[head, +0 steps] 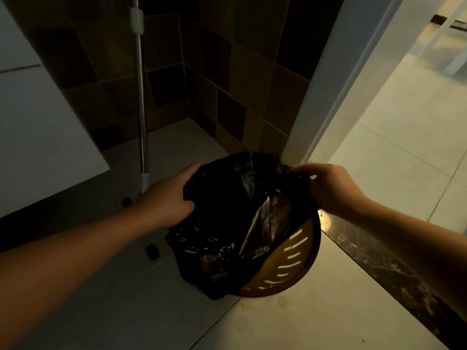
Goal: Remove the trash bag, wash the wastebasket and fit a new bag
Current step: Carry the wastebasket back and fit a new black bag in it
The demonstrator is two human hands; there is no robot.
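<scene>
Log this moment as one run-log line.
left hand: grips black plastic trash bag | right hand: pinches bag edge | brown slotted plastic wastebasket: bag partly out | stage: removing bag

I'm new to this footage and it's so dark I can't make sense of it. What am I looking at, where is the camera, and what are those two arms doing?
There is no machine here. The single picture comes from a wide-angle camera worn on a person's head, looking forward and down, so the two bare arms reaching in are that person's own.

The left hand and right hand each grip an edge of a black trash bag. The bag sits in a brownish wastebasket with slotted sides; on the near right its rim is already uncovered.

The wastebasket stands on a pale tiled floor in a dim room with dark tiled walls. A dark stone threshold runs beside it, next to a white door frame that opens onto a brighter room. A metal pole stands behind the left hand; I cannot tell what it belongs to.
</scene>
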